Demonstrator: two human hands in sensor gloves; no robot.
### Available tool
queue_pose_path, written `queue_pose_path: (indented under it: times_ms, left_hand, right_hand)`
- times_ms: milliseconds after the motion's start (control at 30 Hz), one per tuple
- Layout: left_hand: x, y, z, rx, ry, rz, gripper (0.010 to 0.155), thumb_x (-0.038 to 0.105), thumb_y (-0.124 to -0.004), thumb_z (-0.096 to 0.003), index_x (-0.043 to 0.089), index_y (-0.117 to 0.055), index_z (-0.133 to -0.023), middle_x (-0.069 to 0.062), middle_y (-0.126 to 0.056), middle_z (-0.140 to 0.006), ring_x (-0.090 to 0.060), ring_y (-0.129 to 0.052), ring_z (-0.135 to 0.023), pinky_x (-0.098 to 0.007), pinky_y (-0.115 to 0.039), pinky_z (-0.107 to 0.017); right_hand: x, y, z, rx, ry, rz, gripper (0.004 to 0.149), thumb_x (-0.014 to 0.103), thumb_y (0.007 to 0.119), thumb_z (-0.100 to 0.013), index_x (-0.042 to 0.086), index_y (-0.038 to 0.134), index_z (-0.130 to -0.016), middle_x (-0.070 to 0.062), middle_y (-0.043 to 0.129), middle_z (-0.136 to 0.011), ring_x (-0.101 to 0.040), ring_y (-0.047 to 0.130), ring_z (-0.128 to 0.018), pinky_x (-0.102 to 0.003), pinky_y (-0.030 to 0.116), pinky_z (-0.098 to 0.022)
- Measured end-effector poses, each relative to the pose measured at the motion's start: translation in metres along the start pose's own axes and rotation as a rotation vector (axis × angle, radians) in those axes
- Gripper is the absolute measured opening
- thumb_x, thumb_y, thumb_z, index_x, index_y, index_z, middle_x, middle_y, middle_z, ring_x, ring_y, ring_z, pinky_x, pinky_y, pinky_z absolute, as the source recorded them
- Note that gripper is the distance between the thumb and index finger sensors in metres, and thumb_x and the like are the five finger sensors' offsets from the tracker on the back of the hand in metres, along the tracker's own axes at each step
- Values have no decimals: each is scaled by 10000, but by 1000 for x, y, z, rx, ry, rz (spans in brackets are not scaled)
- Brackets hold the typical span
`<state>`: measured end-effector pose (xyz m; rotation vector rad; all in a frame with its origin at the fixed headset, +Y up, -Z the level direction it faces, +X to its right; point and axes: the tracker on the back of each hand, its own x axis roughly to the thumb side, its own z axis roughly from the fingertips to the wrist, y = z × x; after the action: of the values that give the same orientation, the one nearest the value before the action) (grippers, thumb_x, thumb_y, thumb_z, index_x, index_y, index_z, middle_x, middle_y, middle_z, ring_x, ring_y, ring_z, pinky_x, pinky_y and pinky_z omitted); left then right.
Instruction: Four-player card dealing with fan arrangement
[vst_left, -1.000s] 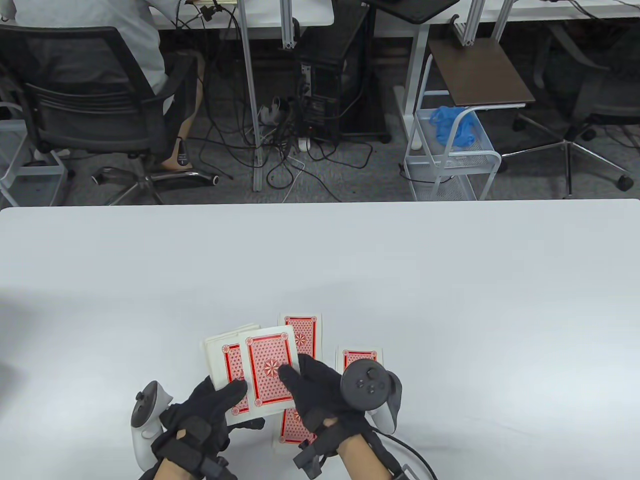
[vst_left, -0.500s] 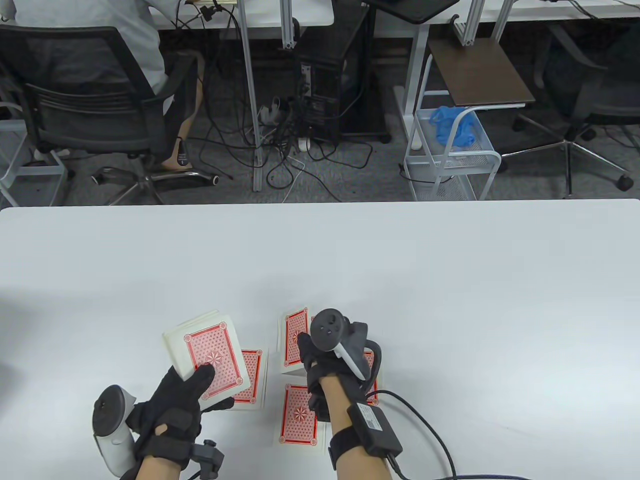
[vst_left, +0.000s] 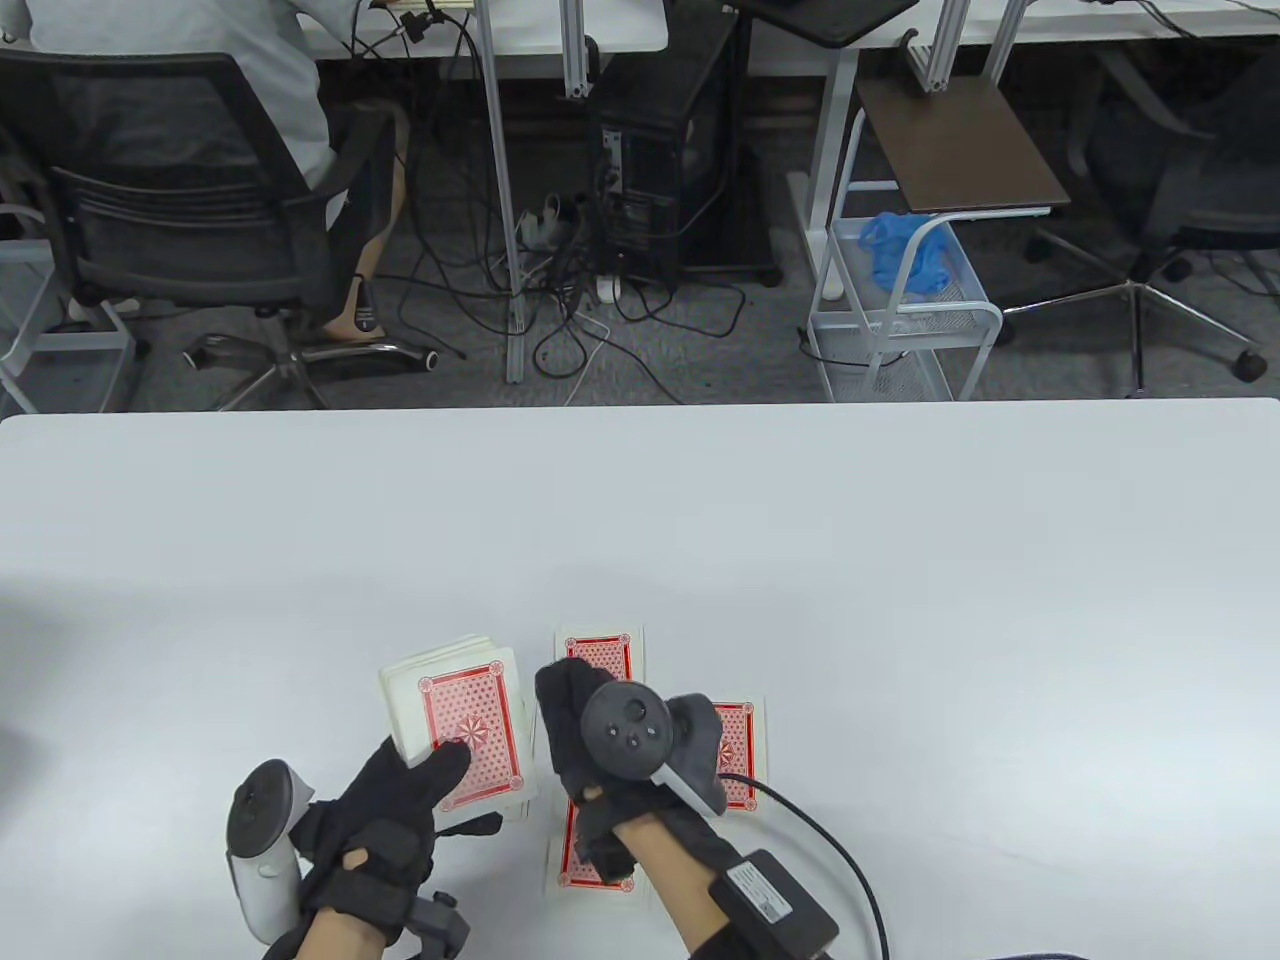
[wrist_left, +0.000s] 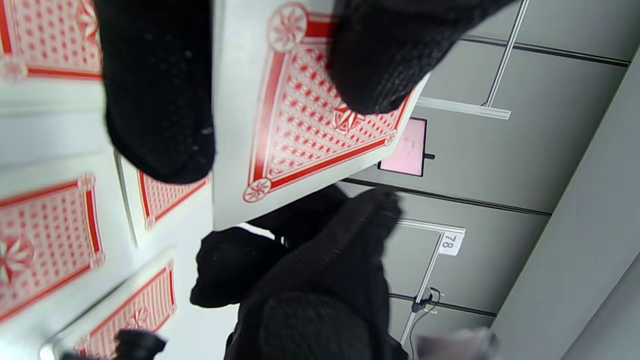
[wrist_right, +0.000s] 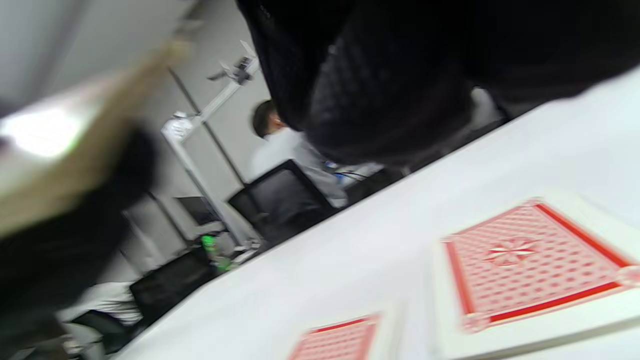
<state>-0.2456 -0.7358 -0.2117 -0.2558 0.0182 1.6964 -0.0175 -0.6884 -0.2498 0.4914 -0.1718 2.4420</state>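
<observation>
1. Deck (vst_left: 458, 715): red-backed, face down, gripped above the near middle of the white table (vst_left: 900, 560); long axis roughly away from the near edge, far end leaning slightly left in the table view.
2. Left hand (vst_left: 385, 815): closed on the near end of the deck, thumb (vst_left: 448, 765) pressed onto the top card's back, other fingers underneath. Left wrist view: thumb tip (wrist_left: 380, 55) on the red pattern, one finger (wrist_left: 160, 90) curled around the deck's edge.
3. Right hand (vst_left: 610, 760): just right of the deck, above the dealt cards, fingers (vst_left: 560, 700) extended toward the far side. Palm side hidden by the tracker (vst_left: 640, 735), and right wrist view too blurred; whether anything is pinched, and how far open, cannot be told.
4. Far card (vst_left: 598, 645): flat on the table, face down, long axis away from the near edge, near end hidden beneath the right hand.
5. Right card (vst_left: 740, 740): face down, same upright orientation, left part covered by the tracker.
6. Near card (vst_left: 575, 860): face down beneath the right wrist, only its lower left part visible.
7. Fourth card (vst_left: 515, 805): white sliver showing beneath the deck's near right corner; orientation not readable.
8. Beyond the table: office chair (vst_left: 180, 230), wire cart (vst_left: 900, 320) with blue gloves (vst_left: 905, 250), floor cables (vst_left: 570, 300).
</observation>
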Motion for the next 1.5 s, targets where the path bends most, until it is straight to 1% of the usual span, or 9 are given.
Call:
queue_pose_path:
  times_ms: [100,200,333,500,700,833,1000,1233,1500]
  left_hand:
    - [-1,-13,-1,-58,-9,12,524,371,-895,-505,227,-784,-996,-20,-1009,-931,-325,-1134,-724,-398,-1041,-376]
    - [-2,-18,-1,-80,-5,31,528,369,-927,-491,230,-797,-984,-11,-1021,-915,-320,-1144,-704,-393,-1045,-359]
    - [-3,-23,-4,-153,-18,6,547,368,-889,-512,214,-756,-1020,-48,-976,-966,-362,-1106,-749,-417,-1027,-390]
    - [-8,-22,-7,-186,-1,39,568,336,-844,-534,207,-693,-1066,-83,-910,-1031,-397,-1051,-820,-450,-999,-440]
    - [-8,-9,-7,-82,4,11,547,334,-836,-540,222,-703,-1060,-69,-935,-1011,-385,-1061,-808,-444,-1003,-433]
    - [-7,2,-5,-33,1,8,544,343,-834,-541,218,-709,-1055,-70,-936,-1006,-383,-1069,-794,-439,-1005,-424]
    - [-5,7,-5,-16,-3,17,538,349,-833,-542,222,-717,-1052,-72,-943,-1000,-388,-1067,-792,-442,-1001,-425]
    - [-3,5,-4,-29,-13,-3,532,352,-837,-539,231,-731,-1046,-74,-949,-994,-391,-1069,-787,-447,-999,-424]
    - [-5,4,-4,-44,-13,-29,532,352,-837,-540,228,-731,-1046,-77,-949,-993,-392,-1069,-786,-447,-1000,-422]
  right_hand:
    - [5,-7,19,14,-28,47,690,599,627,-577,37,719,-965,-134,888,-765,-276,1020,-414,-491,878,-268]
    - [1,-13,27,-44,-39,20,575,542,733,-555,81,717,-898,-69,858,-690,-253,987,-459,-506,869,-327]
    - [-9,-10,35,-109,-57,-18,497,485,752,-546,88,758,-844,-28,882,-616,-246,999,-485,-526,880,-372]
    - [-24,-9,31,-54,37,-198,415,405,782,-551,104,795,-838,-34,942,-652,-284,1019,-542,-546,878,-405]
    - [-69,-25,31,-9,188,-660,440,337,587,-642,41,856,-825,-138,988,-675,-460,955,-650,-662,780,-473]
    - [-100,-50,39,-97,296,-440,401,358,613,-636,61,879,-677,-222,885,-753,-548,815,-757,-728,672,-538]
    - [-137,-70,47,88,425,-130,387,357,760,-606,38,892,-780,-299,689,-948,-617,619,-893,-776,563,-592]
    - [-153,-43,46,203,528,141,411,336,812,-576,21,885,-828,-322,645,-977,-641,562,-913,-792,522,-606]
    - [-147,-21,39,269,474,618,492,498,805,-556,68,839,-792,-276,689,-946,-609,616,-902,-774,553,-606]
